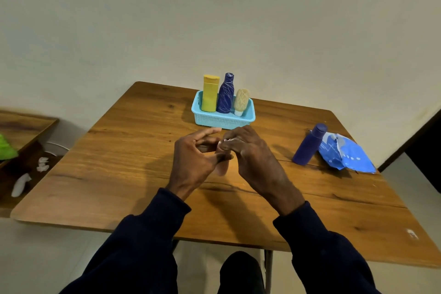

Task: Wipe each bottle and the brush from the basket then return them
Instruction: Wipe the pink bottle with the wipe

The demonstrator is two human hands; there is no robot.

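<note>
Nearest me, dark sleeves (pixel 143 234) run up from the bottom edge, with a dark knee (pixel 241 270) showing between them below the near edge of the wooden table (pixel 119 150). Both hands meet over the middle of the table. Left hand (pixel 195 157): index finger straight out, the other fingers and thumb curled onto a pale pinkish object (pixel 222 167) whose lower end pokes out beneath the thumb. It is mostly hidden, so I cannot confirm it is the brush. Right hand (pixel 253 155): fingers curled over a crumpled white wipe (pixel 225 143), pressed against the top of that same object. Just beyond the hands, toward the far edge, sits the light blue basket (pixel 224 123). Standing in it, left to right: a yellow bottle (pixel 210 94), a dark blue patterned bottle (pixel 226 94), and a cream bottle (pixel 241 101) with its white cap down. Well off to the right, a plain blue bottle (pixel 309 145) stands tilted outside the basket, touching a torn blue packet (pixel 348 154).
</note>
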